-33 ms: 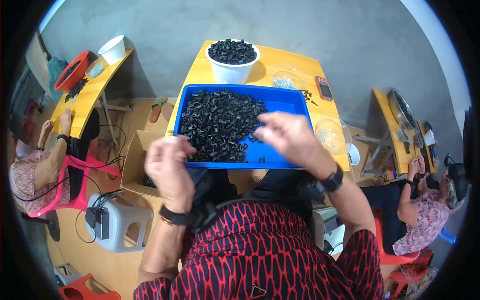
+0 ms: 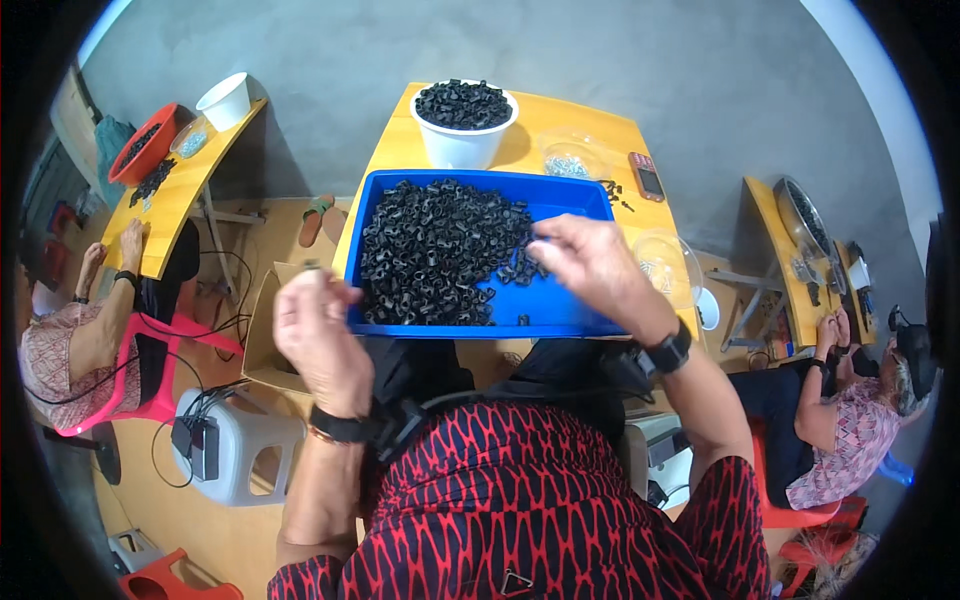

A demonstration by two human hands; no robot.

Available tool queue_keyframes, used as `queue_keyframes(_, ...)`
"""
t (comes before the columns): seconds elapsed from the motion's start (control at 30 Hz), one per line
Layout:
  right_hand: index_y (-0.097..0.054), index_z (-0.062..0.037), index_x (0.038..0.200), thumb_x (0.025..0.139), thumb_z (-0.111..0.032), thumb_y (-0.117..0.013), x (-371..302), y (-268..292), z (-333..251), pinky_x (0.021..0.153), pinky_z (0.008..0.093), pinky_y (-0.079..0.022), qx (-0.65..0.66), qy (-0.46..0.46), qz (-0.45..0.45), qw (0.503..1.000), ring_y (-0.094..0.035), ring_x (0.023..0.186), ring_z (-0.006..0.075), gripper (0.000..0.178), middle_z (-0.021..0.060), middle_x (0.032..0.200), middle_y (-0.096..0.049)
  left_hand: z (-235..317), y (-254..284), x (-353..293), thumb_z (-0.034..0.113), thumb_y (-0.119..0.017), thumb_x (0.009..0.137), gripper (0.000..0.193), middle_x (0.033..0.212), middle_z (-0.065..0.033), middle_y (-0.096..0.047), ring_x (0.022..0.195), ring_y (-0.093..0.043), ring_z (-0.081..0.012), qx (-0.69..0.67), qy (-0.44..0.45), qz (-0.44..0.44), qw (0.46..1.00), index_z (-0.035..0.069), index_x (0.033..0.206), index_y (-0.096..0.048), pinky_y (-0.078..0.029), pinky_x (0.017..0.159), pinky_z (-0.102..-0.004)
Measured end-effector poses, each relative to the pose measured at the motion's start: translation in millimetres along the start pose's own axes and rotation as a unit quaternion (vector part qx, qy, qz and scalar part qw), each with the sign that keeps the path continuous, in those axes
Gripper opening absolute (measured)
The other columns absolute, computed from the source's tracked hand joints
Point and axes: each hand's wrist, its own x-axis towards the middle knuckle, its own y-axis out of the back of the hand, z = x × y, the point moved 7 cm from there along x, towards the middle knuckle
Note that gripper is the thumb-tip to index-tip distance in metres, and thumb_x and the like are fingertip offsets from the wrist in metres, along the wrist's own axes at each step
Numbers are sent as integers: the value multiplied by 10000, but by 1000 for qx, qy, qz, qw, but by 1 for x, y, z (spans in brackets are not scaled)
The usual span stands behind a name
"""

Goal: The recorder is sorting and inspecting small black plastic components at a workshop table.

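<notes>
A blue tray (image 2: 560, 317) lies across the near end of the yellow table, with a heap of small black plastic clips (image 2: 430, 255) filling its left and middle. My left hand (image 2: 325, 335) is raised at the tray's near left corner, its fingers closed. A small dark piece (image 2: 312, 265), which looks like one of the clips, sticks up at its fingertips. Over the tray's right part, my right hand (image 2: 595, 265) has thumb and fingers pinched together beside the heap's right edge. Whatever they hold is too small to make out.
Behind the tray stand a white bucket (image 2: 462, 148) heaped with black clips, a clear bowl of small metal pieces (image 2: 568, 165), a phone (image 2: 648, 178) and another clear bowl (image 2: 665, 270). A cardboard box (image 2: 262, 345) sits low left. People work at side tables on both sides.
My left hand has moved left and slightly up, and a dark piece now shows at its fingertips. The right hand has shifted a little to the right, across the tray.
</notes>
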Motion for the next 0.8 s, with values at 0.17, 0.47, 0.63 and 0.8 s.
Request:
queue_keyframes(0.17,-694,16,962,874,-93,-651,-6,-10,53,735,437,-544,-75,-66,-85,991,-671,851,414,146,238,938,-680,-31,94,42,268,-559,1005,243,1084,-47,-610,901,-577,-168,-21,29,204,978,70,1144,-534,-459,839,-338)
queue_keyframes(0.47,-670,18,1014,834,-60,-685,-4,-56,51,802,421,-535,-81,37,-167,982,-661,911,379,196,205,945,-677,-40,98,39,239,-622,961,541,1191,-74,-581,1026,-561,-182,35,50,250,966,24,1391,-374,-382,940,-381)
queue_keyframes(0.63,-639,31,968,841,-67,-673,-7,-60,34,835,449,-515,-142,90,-175,970,-637,936,401,164,206,938,-663,6,48,22,135,-599,969,511,1226,-86,-573,1043,-545,-131,76,-63,178,979,28,1418,-381,-424,897,-281)
queue_keyframes(0.8,-645,23,966,845,-53,-674,-9,-46,32,768,419,-539,-37,61,-144,987,-670,875,345,146,183,895,-658,26,3,-3,84,-599,971,355,1190,-74,-616,973,-572,-115,73,-138,53,986,39,1312,-514,-464,856,-264)
